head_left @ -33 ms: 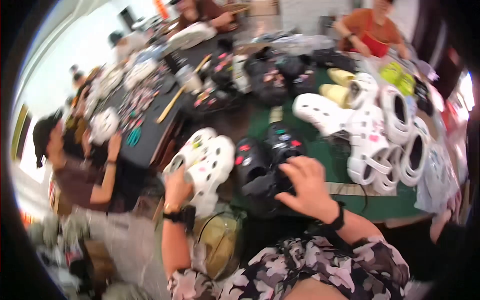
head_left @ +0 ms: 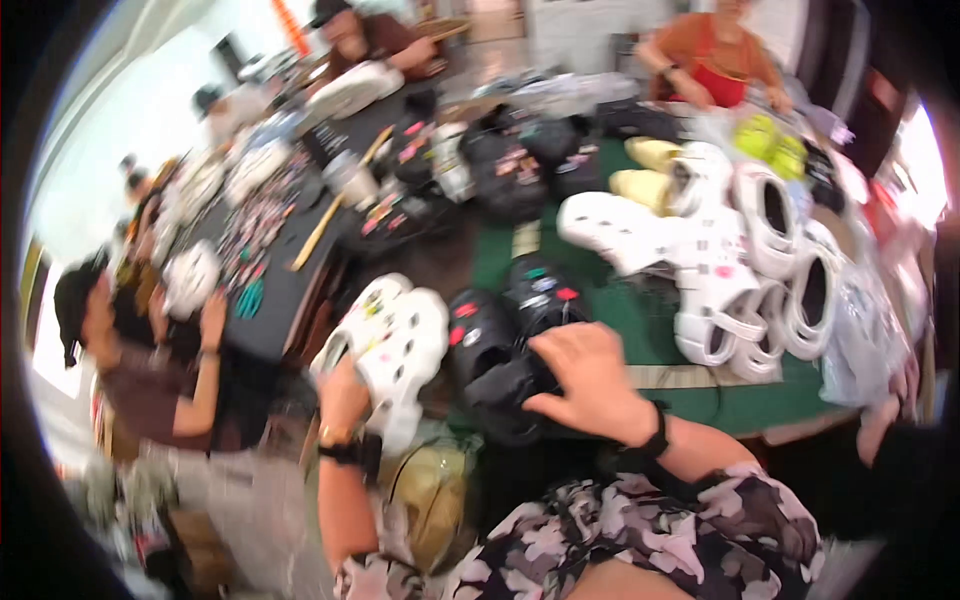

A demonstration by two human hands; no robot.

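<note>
My left hand grips the heel end of a pair of white clogs dotted with small coloured charms, held at the near left edge of the table. My right hand lies over the heel of a pair of black clogs with red and green charms and closes on it. The two pairs lie side by side, touching. A black band sits on each of my wrists. The picture is blurred by motion.
A green mat covers the table. Several white clogs pile at the right, with yellow ones and black ones behind. A black table with small charms stands left, a seated person beside it. Other people sit across. A tan bag hangs below.
</note>
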